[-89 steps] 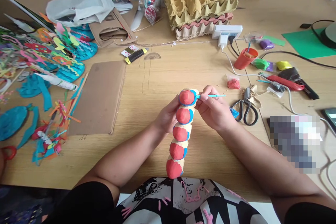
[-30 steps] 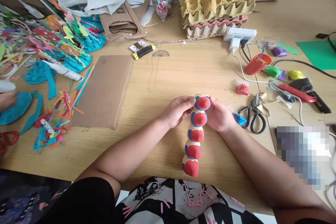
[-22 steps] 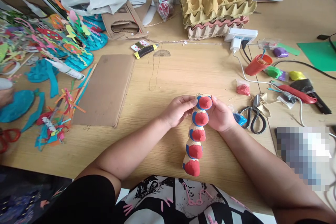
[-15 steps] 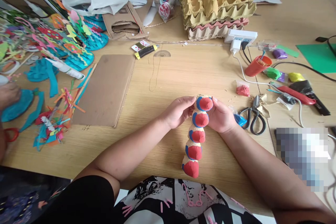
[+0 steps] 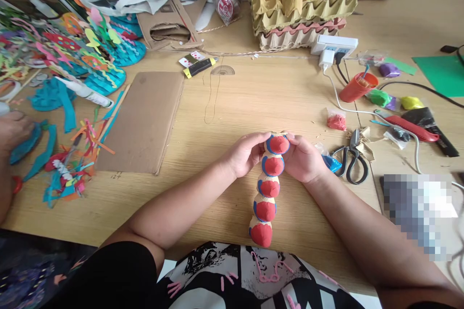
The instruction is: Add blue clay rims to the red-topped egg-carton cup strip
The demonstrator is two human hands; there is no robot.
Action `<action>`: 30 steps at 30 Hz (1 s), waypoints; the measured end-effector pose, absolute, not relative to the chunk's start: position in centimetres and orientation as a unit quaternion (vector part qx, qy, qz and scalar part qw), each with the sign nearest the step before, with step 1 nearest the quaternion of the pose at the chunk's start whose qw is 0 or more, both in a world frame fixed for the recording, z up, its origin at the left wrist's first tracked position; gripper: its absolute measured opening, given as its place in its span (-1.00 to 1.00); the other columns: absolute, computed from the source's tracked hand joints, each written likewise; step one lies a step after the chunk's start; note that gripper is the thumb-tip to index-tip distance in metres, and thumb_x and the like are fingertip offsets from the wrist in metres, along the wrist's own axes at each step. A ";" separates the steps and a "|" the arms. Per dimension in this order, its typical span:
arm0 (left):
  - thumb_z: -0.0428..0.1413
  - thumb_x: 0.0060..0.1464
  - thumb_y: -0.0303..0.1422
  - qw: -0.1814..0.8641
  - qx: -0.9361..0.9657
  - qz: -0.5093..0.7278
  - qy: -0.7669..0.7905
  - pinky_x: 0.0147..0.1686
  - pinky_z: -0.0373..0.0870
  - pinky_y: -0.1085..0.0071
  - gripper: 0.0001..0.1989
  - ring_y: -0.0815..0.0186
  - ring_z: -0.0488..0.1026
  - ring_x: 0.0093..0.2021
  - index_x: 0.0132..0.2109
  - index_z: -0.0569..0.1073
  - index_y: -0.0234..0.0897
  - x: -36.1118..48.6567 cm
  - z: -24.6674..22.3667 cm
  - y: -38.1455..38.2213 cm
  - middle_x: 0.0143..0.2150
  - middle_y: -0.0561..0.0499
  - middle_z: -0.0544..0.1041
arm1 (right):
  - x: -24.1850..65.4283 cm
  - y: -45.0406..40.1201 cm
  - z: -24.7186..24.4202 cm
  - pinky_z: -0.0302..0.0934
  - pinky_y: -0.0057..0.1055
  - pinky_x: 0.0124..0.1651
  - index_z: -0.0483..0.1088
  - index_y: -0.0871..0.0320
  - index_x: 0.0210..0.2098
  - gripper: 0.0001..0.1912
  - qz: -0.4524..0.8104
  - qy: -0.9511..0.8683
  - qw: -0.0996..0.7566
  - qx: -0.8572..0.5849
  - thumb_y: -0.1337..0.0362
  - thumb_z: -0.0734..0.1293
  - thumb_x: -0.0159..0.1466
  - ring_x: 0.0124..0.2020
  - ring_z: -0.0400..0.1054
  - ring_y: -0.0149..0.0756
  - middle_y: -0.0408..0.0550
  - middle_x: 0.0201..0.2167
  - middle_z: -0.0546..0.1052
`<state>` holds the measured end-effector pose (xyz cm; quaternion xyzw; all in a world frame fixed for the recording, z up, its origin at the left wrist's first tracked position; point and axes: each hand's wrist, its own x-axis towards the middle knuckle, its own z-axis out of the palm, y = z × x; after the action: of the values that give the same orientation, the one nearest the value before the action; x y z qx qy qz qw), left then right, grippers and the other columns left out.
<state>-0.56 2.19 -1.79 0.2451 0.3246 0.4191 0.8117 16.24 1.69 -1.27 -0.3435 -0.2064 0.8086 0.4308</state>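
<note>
Between my two hands is a strip of egg-carton cups [image 5: 266,198], its several bumps topped with red clay and edged with blue. My left hand [image 5: 247,154] pinches the far end from the left, thumb on top. From the right, my right hand [image 5: 303,157] grips the same end, its thumb near the top bump. The fingers behind the strip are partly hidden. The near end of the strip points toward my body. Just right of my right hand lie a blue clay packet [image 5: 331,163] and black-handled scissors [image 5: 352,157].
A cardboard sheet [image 5: 141,123] lies left of my hands. Egg trays [image 5: 300,14] are stacked at the back beside a power strip [image 5: 335,46]. An orange cup [image 5: 357,88] with sticks stands at right. Another person's hand [image 5: 16,128] is at far left near blue pieces.
The strip has turned slightly in my hands, so more blue shows along the right edges of its bumps. The other person's hand at left has shifted over the blue piece.
</note>
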 end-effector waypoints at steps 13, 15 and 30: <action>0.43 -0.08 -0.17 0.813 0.224 0.418 0.337 -0.31 0.37 0.42 -0.71 0.33 0.45 -0.34 -0.36 0.60 -0.30 -0.2 -1.9 2.6 -0.37 0.00 0.57 | 15.8 1.9 -1.2 0.39 -0.15 -0.05 0.41 0.07 -0.45 -0.82 0.810 -0.229 0.416 -0.345 0.13 0.41 0.15 -0.34 0.45 -0.16 -0.15 -0.53 0.52; 0.45 -0.08 -0.15 0.817 0.225 0.416 0.329 -0.29 0.38 0.43 -0.67 0.34 0.46 -0.34 -0.33 0.61 -0.32 -0.4 -1.9 2.7 -0.34 0.00 0.59 | 15.8 2.0 -1.2 0.40 -0.14 -0.03 0.42 0.06 -0.42 -0.80 0.809 -0.240 0.414 -0.341 0.09 0.43 0.16 -0.31 0.47 -0.14 -0.14 -0.51 0.54; 0.37 0.07 -0.04 0.818 0.283 0.402 0.299 -0.15 0.44 0.27 -0.64 0.14 0.57 -0.15 -0.15 0.68 -0.23 -0.7 -2.4 2.9 -0.17 -0.08 0.69 | 16.1 1.9 -1.1 0.40 -0.21 -0.10 0.53 0.02 -0.28 -0.70 0.792 -0.270 0.436 -0.330 -0.07 0.47 0.23 -0.26 0.50 -0.18 -0.13 -0.34 0.63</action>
<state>-0.74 2.91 -2.39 0.2831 0.2993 0.4019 0.8178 16.13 1.94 -1.09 -0.3304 -0.2702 0.7921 0.4363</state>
